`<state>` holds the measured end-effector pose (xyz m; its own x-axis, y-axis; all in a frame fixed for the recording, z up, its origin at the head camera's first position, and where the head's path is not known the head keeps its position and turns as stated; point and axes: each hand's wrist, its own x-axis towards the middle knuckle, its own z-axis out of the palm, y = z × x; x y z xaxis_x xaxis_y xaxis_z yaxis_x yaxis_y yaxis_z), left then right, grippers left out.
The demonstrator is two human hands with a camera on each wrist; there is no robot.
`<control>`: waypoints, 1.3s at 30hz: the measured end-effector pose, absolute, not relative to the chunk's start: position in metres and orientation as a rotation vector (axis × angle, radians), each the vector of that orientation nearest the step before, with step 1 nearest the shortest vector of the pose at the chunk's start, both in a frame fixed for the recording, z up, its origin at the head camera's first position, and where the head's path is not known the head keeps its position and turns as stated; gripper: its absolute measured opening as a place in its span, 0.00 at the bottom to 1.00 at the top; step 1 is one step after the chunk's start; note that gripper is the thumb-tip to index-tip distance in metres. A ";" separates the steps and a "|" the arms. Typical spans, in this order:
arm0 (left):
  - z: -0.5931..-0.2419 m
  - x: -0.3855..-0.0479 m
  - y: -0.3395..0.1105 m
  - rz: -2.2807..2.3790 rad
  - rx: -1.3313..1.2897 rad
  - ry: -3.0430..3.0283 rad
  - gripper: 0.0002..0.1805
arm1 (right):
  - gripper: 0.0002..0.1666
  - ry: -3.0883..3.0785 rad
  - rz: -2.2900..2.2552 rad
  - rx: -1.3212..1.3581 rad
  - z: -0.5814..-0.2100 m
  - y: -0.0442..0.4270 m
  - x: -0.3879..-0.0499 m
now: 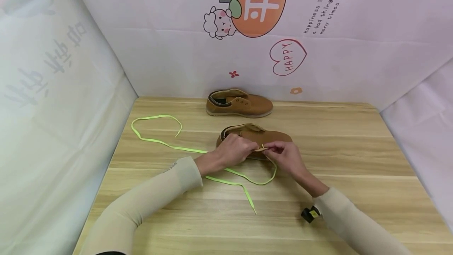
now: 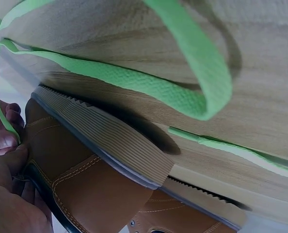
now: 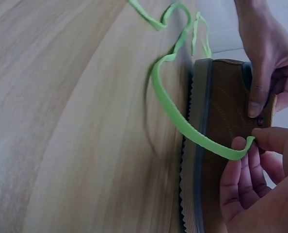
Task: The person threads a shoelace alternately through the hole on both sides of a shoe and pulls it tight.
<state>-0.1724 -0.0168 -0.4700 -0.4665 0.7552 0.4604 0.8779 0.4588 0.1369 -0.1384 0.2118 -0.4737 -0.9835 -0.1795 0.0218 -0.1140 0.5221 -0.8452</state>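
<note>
From my end I watch the near shoe (image 1: 277, 136) sitting on the tabletop (image 1: 354, 148), its toe to the right; the left hand (image 1: 236, 149) grips the near eyelet flap (image 1: 262, 150), thumb on one face and fingers curled behind; the right hand (image 1: 287, 158) pinches the green lace (image 3: 183, 125) close against that flap. I judge the lacing to be at its very start; a short bit of lace shows above the flap's edge in the head view, so I take it that one end is just entering or passing an eyelet, though the fingers hide which; an eyelet (image 3: 260, 122) by the left thumb looks unfilled.

Nearly everything is left, as I read it; long runs of lace lie loose on the tabletop, and the left sleeve (image 1: 184, 174) covers them enough that I cannot tell one lace from two; the far shoe (image 1: 256, 105), near the back wall (image 1: 177, 58), shows bare eyelets.
</note>
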 end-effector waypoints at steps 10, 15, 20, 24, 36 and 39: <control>-0.471 -0.173 -0.017 -0.506 -1.386 -2.364 0.09 | 0.15 2.410 -1.615 -0.115 -0.467 0.217 -0.138; -0.471 -0.173 -0.017 -0.523 -1.397 -2.366 0.09 | 0.16 2.372 -1.607 -0.077 -0.464 0.217 -0.139; -0.471 -0.172 -0.017 -0.538 -1.405 -2.366 0.09 | 0.16 2.404 -1.549 -0.058 -0.462 0.216 -0.144; -0.470 -0.172 -0.017 -0.540 -1.409 -2.371 0.09 | 0.15 2.391 -1.539 -0.046 -0.459 0.215 -0.149; -0.471 -0.171 -0.018 -0.545 -1.397 -2.377 0.07 | 0.13 2.342 -1.532 0.024 -0.453 0.213 -0.152; -0.471 -0.171 -0.017 -0.551 -1.391 -2.376 0.08 | 0.13 2.358 -1.529 0.010 -0.452 0.212 -0.152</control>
